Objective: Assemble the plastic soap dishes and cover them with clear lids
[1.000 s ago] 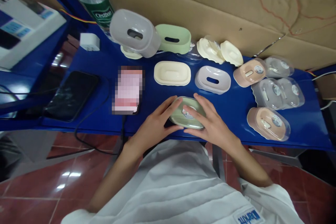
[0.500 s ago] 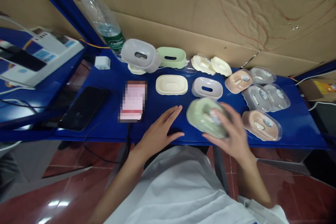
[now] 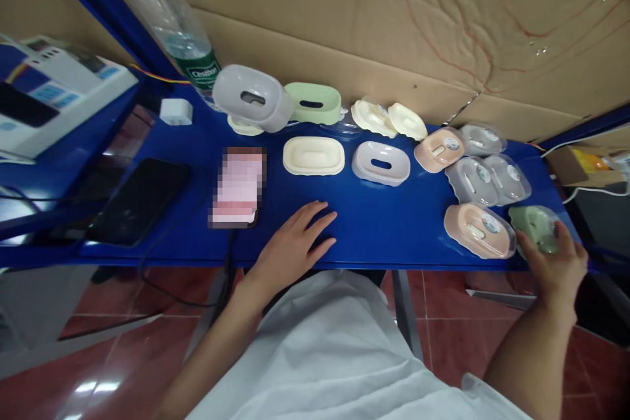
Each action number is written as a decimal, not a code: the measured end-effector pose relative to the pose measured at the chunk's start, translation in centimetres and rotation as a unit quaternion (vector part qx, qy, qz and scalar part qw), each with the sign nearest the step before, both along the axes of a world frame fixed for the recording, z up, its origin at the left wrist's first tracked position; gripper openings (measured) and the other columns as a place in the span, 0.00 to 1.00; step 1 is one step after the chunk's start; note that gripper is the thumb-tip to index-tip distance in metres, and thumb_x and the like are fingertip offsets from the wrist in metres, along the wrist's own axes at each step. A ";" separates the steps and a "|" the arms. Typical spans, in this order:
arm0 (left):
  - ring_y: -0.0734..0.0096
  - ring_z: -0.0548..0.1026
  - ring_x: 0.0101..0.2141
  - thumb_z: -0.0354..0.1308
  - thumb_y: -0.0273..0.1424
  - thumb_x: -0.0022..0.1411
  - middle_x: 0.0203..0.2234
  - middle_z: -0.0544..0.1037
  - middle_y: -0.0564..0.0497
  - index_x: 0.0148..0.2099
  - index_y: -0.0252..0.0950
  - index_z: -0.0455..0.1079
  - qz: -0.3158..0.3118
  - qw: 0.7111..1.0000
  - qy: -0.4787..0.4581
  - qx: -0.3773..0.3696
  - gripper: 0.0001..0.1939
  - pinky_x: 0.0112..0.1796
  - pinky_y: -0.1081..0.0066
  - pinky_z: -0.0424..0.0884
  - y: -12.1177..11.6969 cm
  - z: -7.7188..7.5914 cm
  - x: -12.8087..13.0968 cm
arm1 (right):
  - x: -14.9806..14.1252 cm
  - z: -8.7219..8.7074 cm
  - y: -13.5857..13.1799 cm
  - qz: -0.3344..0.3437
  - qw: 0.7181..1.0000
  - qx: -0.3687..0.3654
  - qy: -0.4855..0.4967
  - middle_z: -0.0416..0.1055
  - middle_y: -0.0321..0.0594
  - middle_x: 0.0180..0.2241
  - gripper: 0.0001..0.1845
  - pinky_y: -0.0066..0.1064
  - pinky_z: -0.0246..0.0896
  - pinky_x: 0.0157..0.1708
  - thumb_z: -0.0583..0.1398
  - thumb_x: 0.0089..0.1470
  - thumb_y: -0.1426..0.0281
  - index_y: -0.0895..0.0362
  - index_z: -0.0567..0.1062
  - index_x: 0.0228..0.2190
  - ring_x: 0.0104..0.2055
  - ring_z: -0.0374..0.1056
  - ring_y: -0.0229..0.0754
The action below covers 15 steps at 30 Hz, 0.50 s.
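At the right end of the blue table, my right hand (image 3: 555, 262) has its fingers around a green soap box (image 3: 536, 226) with a clear lid. A peach soap box (image 3: 480, 231) with a clear lid lies just left of it. My left hand (image 3: 298, 243) rests near the front edge, fingers stretched out, holding nothing. Beyond it are a cream oval tray (image 3: 314, 155) and a pale lilac oval box part (image 3: 381, 163) with a slot. Behind these stand a grey box part (image 3: 253, 97) and a green box part (image 3: 313, 104), both slotted.
Several lidded boxes, including a grey one (image 3: 472, 182) and a peach one (image 3: 439, 149), sit at the right. Cream pieces (image 3: 407, 121) lie by the cardboard wall. A lit phone (image 3: 237, 187), a dark phone (image 3: 140, 200), a white charger (image 3: 176, 111) and a water bottle (image 3: 184, 46) occupy the left.
My right hand has carried the green soap box from the table's middle to its right end, beside the peach box. My left hand stays open near the front edge. The view has shifted slightly.
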<state>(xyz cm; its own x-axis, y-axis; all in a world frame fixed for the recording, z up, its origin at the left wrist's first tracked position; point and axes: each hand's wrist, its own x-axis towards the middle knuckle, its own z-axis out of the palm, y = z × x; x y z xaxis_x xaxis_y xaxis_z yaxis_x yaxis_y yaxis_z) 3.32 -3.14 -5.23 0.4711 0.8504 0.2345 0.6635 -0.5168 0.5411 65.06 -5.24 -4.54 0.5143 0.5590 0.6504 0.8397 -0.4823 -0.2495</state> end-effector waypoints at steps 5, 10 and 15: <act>0.47 0.72 0.70 0.58 0.39 0.80 0.70 0.72 0.39 0.69 0.40 0.73 0.007 1.000 -0.003 0.012 0.21 0.69 0.44 0.73 -0.1 -0.1 0.1 | 1.0 -1.6 1.5 0.001 1.000 0.007 0.004 0.75 0.65 0.37 0.55 0.69 0.67 0.40 0.69 0.33 0.23 0.58 0.87 0.44 0.46 0.77 0.80; 0.47 0.73 0.68 0.57 0.39 0.80 0.69 0.73 0.39 0.70 0.41 0.72 -0.004 1.000 -0.013 0.012 0.22 0.68 0.43 0.73 0.3 0.2 0.0 | 3.1 -0.9 2.1 0.018 0.995 -0.034 0.097 0.70 0.82 0.58 0.71 0.71 0.65 0.53 0.70 0.33 0.24 0.65 0.79 0.62 0.65 0.69 0.83; 0.43 0.74 0.67 0.55 0.38 0.80 0.69 0.73 0.35 0.73 0.38 0.69 -0.002 0.997 0.049 0.063 0.24 0.66 0.42 0.73 2.7 2.1 -0.9 | -0.3 0.9 0.4 0.055 0.993 0.102 0.031 0.66 0.84 0.64 0.73 0.72 0.54 0.66 0.56 0.45 0.19 0.67 0.74 0.67 0.71 0.62 0.81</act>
